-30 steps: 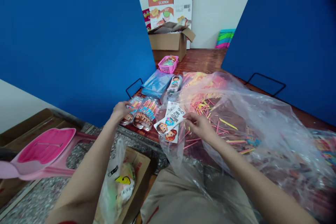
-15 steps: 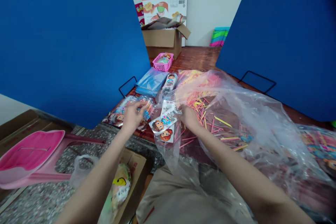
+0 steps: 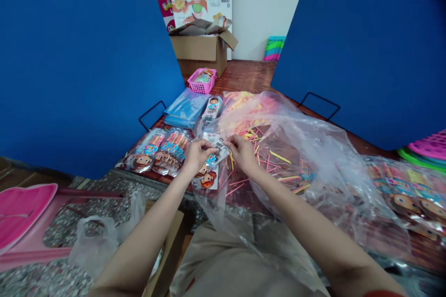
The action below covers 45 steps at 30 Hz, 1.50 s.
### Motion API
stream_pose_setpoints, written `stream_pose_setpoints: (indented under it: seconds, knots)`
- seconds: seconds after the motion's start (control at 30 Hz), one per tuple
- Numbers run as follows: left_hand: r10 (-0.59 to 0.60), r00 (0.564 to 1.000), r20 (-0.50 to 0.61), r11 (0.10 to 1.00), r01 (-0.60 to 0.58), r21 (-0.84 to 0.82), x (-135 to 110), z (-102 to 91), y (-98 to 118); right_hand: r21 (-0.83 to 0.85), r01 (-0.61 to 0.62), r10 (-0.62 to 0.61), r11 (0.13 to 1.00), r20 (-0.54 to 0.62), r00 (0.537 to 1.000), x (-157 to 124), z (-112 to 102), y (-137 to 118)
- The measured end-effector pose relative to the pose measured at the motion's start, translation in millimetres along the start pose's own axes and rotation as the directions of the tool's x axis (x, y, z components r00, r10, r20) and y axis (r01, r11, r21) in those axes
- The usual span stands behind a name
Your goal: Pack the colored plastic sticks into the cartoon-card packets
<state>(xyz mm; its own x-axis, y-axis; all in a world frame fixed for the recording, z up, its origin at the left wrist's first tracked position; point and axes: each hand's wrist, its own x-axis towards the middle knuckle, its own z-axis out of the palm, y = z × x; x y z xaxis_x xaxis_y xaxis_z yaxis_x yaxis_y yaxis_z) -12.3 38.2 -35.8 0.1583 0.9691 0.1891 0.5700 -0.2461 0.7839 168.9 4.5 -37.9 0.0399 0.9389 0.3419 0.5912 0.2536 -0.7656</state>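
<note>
My left hand (image 3: pixel 197 154) and my right hand (image 3: pixel 241 150) meet over the near edge of a wooden table (image 3: pixel 251 80). Both pinch the top of a small printed cartoon packet (image 3: pixel 211 162), left hand on its left side, right hand on its right. Filled packets of coloured sticks (image 3: pixel 163 148) lie in a row just left of my left hand. Loose pink and yellow sticks (image 3: pixel 268 158) are scattered under my right hand, inside a big clear plastic bag (image 3: pixel 313 158).
Blue partition panels (image 3: pixel 76 55) stand left and right. Farther back lie a stack of blue bags (image 3: pixel 186 107), a pink basket (image 3: pixel 201 80) and an open cardboard box (image 3: pixel 198 48). More packets (image 3: pixel 407 195) lie at right. A pink stool (image 3: pixel 21 213) stands on the floor at left.
My left hand left the filled packets at left and came right to grip the cartoon packet beside my right hand. The view has swung to the right.
</note>
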Motion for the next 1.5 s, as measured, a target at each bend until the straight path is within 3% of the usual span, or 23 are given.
stream_pose_setpoints:
  seconds: [0.07, 0.2, 0.3, 0.4, 0.47, 0.53, 0.63, 0.7, 0.8, 0.9, 1.07, 1.27, 1.5]
  knots:
    - [0.033, 0.999, 0.03, 0.999, -0.032, -0.016, 1.4, 4.8, -3.8, -0.016, -0.039, 0.04, 0.999, 0.022, 0.999, 0.8, 2.5, 3.7]
    - [0.139, 0.988, 0.062, 0.967, -0.149, 0.209, -2.2, 3.0, -0.4, -0.041, -0.074, 0.077, 0.996, 0.082, 0.994, 1.8, 6.1, 11.7]
    - [0.19, 0.982, -0.019, 0.956, -0.181, 0.23, -5.2, -2.1, 3.5, -0.051, -0.09, 0.094, 0.995, 0.081, 0.992, 1.7, 6.3, 15.5]
    - [0.181, 0.967, -0.18, 0.983, -0.17, 0.072, -4.8, -7.6, 4.3, -0.012, -0.071, 0.071, 0.997, 0.021, 0.997, 2.1, 0.6, 17.3]
    - [0.067, 0.959, -0.275, 0.988, -0.103, -0.119, -3.3, -11.8, 4.9, 0.013, -0.029, 0.03, 0.999, -0.047, 0.998, 3.8, -9.1, 20.8]
    - [-0.092, 0.951, -0.296, 0.941, -0.014, -0.337, -2.5, -16.3, 7.5, -0.011, -0.012, 0.011, 1.0, -0.095, 0.995, 7.2, -24.2, 29.2]
    - [-0.233, 0.95, -0.208, 0.824, 0.079, -0.561, -6.0, -21.8, 16.0, -0.197, -0.089, 0.079, 0.976, -0.057, 0.995, 14.8, -51.4, 51.1]
    - [-0.275, 0.955, -0.107, 0.747, 0.143, -0.649, -12.3, -22.6, 24.4, -0.395, -0.124, 0.141, 0.911, 0.014, 0.99, 20.4, -66.2, 67.4]
    - [-0.317, 0.948, 0.042, 0.653, 0.25, -0.715, -26.4, -17.2, 39.0, -0.545, -0.068, 0.149, 0.835, 0.106, 0.983, 28.7, -75.1, 84.3]
    - [-0.298, 0.949, 0.101, 0.667, 0.283, -0.69, -42.5, -5.6, 51.7, -0.562, 0.06, 0.071, 0.825, 0.207, 0.976, 39.7, -69.1, 89.8]
    - [-0.288, 0.944, 0.163, 0.671, 0.32, -0.669, -62.2, 13.3, 58.7, -0.592, 0.289, -0.02, 0.753, 0.417, 0.909, 65.2, -52.0, 92.2]
    - [-0.313, 0.937, 0.157, 0.674, 0.335, -0.659, -71.1, 25.0, 56.3, -0.571, 0.38, -0.054, 0.728, 0.505, 0.861, 85.1, -40.5, 91.4]
    - [-0.328, 0.928, 0.175, 0.628, 0.353, -0.694, -74.1, 34.1, 60.0, -0.54, 0.425, -0.099, 0.727, 0.53, 0.842, 96.7, -27.7, 85.3]
